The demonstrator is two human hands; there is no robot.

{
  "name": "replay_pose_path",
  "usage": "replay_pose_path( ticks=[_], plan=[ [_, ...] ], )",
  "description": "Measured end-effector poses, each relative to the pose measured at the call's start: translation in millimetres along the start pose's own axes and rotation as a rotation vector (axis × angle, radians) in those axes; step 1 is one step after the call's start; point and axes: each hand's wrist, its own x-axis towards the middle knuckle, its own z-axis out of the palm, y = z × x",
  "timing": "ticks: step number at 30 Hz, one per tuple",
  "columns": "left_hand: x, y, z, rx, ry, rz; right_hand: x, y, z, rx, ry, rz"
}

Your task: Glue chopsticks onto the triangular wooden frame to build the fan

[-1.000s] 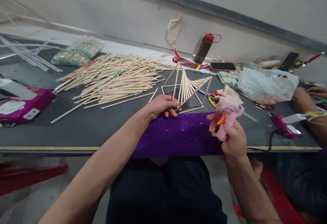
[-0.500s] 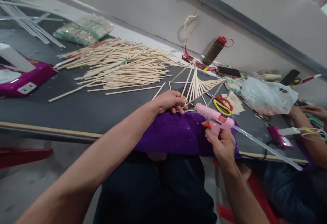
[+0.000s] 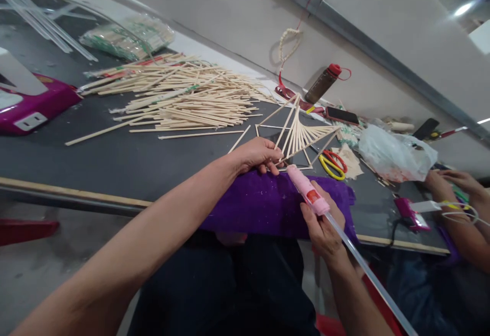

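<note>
My left hand (image 3: 264, 156) is closed on the near left corner of a framework of wooden sticks (image 3: 300, 134), whose sticks fan out from its lower edge. A pink glue gun (image 3: 308, 189) is gripped in my right hand (image 3: 325, 221). Its nozzle end is close to the lower edge of the framework, near my left fingertips; whether it touches cannot be told. From the gun's back a long clear glue stick (image 3: 369, 272) slants down to the right. Beneath both hands lies a purple cloth (image 3: 256, 203) along the table's front edge.
A heap of loose wooden sticks (image 3: 199, 96) spreads on the dark table (image 3: 115, 165). Scissors with yellow and red handles (image 3: 332, 165) lie right of the framework. Further right are a plastic bag (image 3: 396, 152) and another person's hands (image 3: 449, 183). A bottle (image 3: 323, 83) stands near the wall.
My right hand has turned the glue gun, so its back end and glue stick now point down more steeply. My left hand stays on the framework. The view has shifted slightly.
</note>
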Motion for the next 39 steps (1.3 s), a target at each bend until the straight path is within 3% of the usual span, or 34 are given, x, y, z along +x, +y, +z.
replay_pose_path(
  ticks=[4,29,39],
  plan=[
    [-1,0,0.5,0.002,0.008,0.002,3,-3,-1,-0.046,0.010,-0.047],
    [-2,1,1.4,0.028,0.007,0.015,10,-11,1,-0.139,0.041,-0.025],
    [-2,1,0.3,0.022,-0.002,0.009,10,-3,0,-0.135,0.027,-0.153]
  ],
)
